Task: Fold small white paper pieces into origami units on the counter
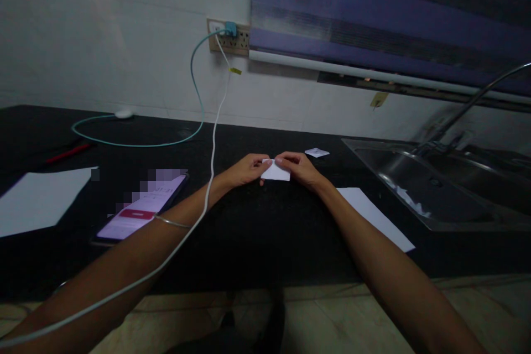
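Between my two hands, above the dark countertop, is a small folded piece of white paper (276, 171). My left hand (249, 170) pinches its upper left corner, with the thumb on top. On the upper right edge, my right hand (299, 167) grips it the same way, and the two thumbs almost meet. The fingers behind the paper are mostly hidden. Just beyond my right hand lies a small folded paper piece (317, 152), pointed at its ends. A white paper sheet (373, 215) rests partly behind my right forearm.
A phone (145, 210) with a lit screen lies by my left forearm, near another white sheet (45, 196) and a red pen-like object (68, 152). A white cable (213, 149) crosses over my left arm from the wall socket (228, 37). The steel sink (415, 177) is at right.
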Demonstrator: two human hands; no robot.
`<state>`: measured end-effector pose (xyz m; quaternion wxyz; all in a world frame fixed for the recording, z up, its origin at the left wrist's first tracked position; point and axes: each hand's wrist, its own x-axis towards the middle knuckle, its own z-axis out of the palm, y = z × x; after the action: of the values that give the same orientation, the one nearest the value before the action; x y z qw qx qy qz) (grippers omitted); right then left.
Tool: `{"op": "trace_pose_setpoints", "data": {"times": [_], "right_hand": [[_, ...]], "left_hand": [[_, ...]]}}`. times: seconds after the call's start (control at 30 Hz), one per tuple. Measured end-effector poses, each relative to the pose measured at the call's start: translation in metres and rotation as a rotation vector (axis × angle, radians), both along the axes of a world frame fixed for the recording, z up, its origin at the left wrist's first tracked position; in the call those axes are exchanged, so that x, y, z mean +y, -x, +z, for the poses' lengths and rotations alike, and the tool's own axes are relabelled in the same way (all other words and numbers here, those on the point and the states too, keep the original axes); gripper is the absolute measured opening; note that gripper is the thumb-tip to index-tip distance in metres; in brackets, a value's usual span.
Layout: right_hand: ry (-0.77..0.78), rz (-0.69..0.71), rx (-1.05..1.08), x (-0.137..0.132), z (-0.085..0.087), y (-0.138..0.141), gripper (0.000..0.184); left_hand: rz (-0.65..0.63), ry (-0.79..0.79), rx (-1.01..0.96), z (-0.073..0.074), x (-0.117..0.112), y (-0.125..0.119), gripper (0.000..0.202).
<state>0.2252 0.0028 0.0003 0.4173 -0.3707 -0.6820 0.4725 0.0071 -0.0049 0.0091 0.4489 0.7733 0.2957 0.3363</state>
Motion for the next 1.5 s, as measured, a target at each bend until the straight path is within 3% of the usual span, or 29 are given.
{"op": "trace_pose_setpoints", "data": {"times": [0.27,0.63,0.77,0.97,1.23,1.5], "right_hand": [[-0.076,-0.079,-0.075,0.0040,-0.0010,-0.0008,0.031],[0.027,-0.016,-0.025,0.0049,-0.0037,-0.0057,0.035],[-0.001,-0.057,-0.030,0.0051,-0.0015,-0.0065,0.039],[-0.034,-0.146,0.051,0.0044,0.0011,-0.0056,0.037],[-0.017,-0.198,0.095,0.0094,-0.0029,-0.0039,0.035],[-0.007,-0.054,-0.031,0.0052,-0.0029,-0.0062,0.031]], "left_hand": [[-0.006,0.062,-0.007,0.0081,-0.0055,-0.0010,0.038],[0.090,0.014,-0.013,0.0020,0.0000,-0.0032,0.045],[0.133,0.019,0.020,0.0051,-0.0031,-0.0023,0.051],[0.075,0.032,0.109,0.0031,-0.0032,-0.0020,0.052],[0.097,0.009,0.082,0.0028,-0.0046,-0.0045,0.048],[0.126,0.025,0.001,0.0025,-0.0013,-0.0015,0.040]]}}
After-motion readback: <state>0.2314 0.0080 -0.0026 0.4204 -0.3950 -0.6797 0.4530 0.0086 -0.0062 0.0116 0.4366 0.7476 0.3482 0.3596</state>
